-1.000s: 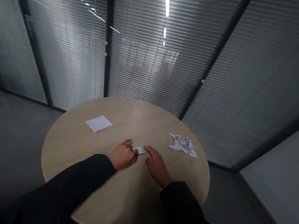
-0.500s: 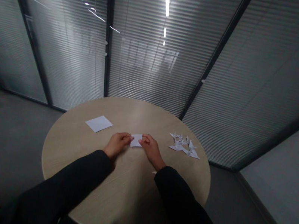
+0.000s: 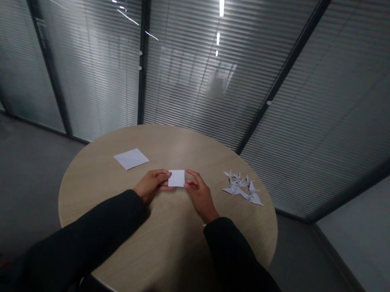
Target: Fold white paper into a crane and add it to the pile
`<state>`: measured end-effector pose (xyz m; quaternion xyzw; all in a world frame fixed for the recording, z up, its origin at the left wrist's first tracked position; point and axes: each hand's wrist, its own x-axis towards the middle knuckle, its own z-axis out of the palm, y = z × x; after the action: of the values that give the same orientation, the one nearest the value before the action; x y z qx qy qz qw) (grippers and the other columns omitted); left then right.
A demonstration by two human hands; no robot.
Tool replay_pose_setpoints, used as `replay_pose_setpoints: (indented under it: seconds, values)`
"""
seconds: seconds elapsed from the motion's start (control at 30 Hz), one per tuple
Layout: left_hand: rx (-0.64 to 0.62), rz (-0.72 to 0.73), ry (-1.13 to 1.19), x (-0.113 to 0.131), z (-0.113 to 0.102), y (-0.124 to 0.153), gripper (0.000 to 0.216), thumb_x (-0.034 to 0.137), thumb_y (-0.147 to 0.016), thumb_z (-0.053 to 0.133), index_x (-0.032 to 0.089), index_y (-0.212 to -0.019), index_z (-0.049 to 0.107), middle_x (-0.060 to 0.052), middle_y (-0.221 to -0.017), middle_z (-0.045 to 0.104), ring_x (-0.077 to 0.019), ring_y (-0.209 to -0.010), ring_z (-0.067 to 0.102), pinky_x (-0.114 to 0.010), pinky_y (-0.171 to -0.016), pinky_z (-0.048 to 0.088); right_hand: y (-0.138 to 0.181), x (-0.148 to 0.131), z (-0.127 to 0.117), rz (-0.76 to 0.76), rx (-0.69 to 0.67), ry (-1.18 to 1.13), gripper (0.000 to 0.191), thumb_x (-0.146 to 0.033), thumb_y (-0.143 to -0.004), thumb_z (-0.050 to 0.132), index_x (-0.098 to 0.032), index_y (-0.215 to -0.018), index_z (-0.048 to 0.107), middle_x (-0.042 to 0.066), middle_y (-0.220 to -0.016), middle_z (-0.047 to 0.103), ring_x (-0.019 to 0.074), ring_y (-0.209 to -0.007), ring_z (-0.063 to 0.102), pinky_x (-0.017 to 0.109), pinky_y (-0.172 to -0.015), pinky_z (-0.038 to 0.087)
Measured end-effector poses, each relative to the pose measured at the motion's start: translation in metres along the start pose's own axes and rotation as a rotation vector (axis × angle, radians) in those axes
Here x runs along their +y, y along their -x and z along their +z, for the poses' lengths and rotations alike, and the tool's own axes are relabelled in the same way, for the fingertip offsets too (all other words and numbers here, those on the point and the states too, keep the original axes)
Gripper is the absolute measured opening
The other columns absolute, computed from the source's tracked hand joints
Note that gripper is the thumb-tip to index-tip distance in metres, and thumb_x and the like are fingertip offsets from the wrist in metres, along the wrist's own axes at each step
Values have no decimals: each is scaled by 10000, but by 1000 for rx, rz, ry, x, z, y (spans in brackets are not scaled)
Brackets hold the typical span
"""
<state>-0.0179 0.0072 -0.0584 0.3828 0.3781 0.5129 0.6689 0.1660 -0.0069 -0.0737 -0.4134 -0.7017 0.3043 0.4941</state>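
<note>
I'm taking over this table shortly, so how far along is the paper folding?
Done: a cluster of folded paper cranes lies on the right of the round wooden table. In hand: a small white paper piece, held by its edges between the left hand and right hand. Left: one flat white paper sheet, unfolded, on the table's left side.

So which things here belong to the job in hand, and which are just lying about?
In use:
small white paper square, between the fingers of both hands
left hand
right hand

Lying about:
white paper sheet
pile of folded paper cranes
round wooden table
</note>
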Motion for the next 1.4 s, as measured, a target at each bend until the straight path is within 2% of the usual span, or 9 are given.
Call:
replay_pose_setpoints:
  seconds: [0.13, 0.27, 0.47, 0.67, 0.87, 1.0, 1.1, 1.23, 1.4]
  values:
    - [13, 20, -18, 1, -1, 1, 24, 87, -805, 629, 66, -793, 629, -63, -702, 666, -105, -568, 640, -219, -566, 582, 3, -3, 0, -216, -3, 206, 371, -149, -841, 458, -252, -1169, 599, 60, -1129, 597, 188, -1082, 541, 384, -994, 403]
    - [4, 17, -28, 1, -1, 0, 31, 80, -813, 618, 62, -827, 639, -59, -703, 660, -101, -579, 638, -213, -575, 580, 4, -2, 0, -278, 16, 298, 385, -124, -810, 548, -275, -1158, 615, 65, -1206, 532, 188, -1171, 484, 380, -1046, 372]
    - [-35, 20, -37, 0, 1, 1, 100, 104, -839, 588, 67, -900, 659, -79, -767, 685, -111, -612, 647, -213, -574, 575, 2, 2, 0, -281, 12, 308, 323, -170, -800, 633, -248, -1113, 639, 74, -1181, 549, 193, -1142, 515, 376, -1028, 396]
    - [-116, -15, -18, 1, -1, 3, 238, 188, -853, 597, 88, -1060, 660, -119, -929, 702, -131, -704, 669, -220, -617, 574, 2, 2, 0, -266, 37, 277, 268, -211, -802, 659, -233, -1069, 654, 76, -1123, 601, 178, -1092, 551, 360, -996, 417]
    - [-202, -49, 65, 3, -2, 7, 308, 230, -881, 564, 125, -1166, 616, -121, -1016, 670, -131, -744, 666, -241, -672, 580, 1, -2, -2, -180, 23, 106, 273, -281, -777, 681, -230, -1044, 657, 61, -1128, 650, 185, -1092, 581, 362, -1007, 408]
    - [-227, -53, 91, 4, -2, 8, 290, 230, -895, 541, 132, -1159, 610, -121, -1049, 651, -129, -764, 659, -242, -681, 577, 1, -5, -4, -39, -4, -43, 307, -335, -742, 705, -209, -1020, 668, 64, -1119, 675, 204, -1073, 606, 373, -995, 420]
    - [-238, -48, 93, 4, -2, 8, 275, 237, -888, 556, 135, -1137, 614, -115, -1046, 649, -128, -776, 655, -234, -674, 573, 1, -8, -4, 1, -5, -93, 272, -361, -748, 692, -202, -969, 692, 68, -1089, 693, 213, -1045, 623, 381, -979, 431]
    - [-245, -43, 88, 3, -2, 7, 254, 235, -859, 604, 132, -1090, 629, -99, -1004, 654, -120, -770, 652, -222, -668, 569, 0, -8, -4, -32, 26, -70, 204, -385, -793, 640, -211, -856, 725, 68, -1014, 712, 208, -988, 640, 384, -953, 445]
    - [-241, -61, 71, 2, -2, 7, 200, 230, -863, 593, 120, -1022, 643, -94, -961, 654, -122, -768, 642, -236, -681, 572, -2, -5, -6, -87, 87, -32, 205, -403, -780, 654, -210, -776, 722, 81, -1041, 693, 207, -1014, 620, 379, -960, 433]
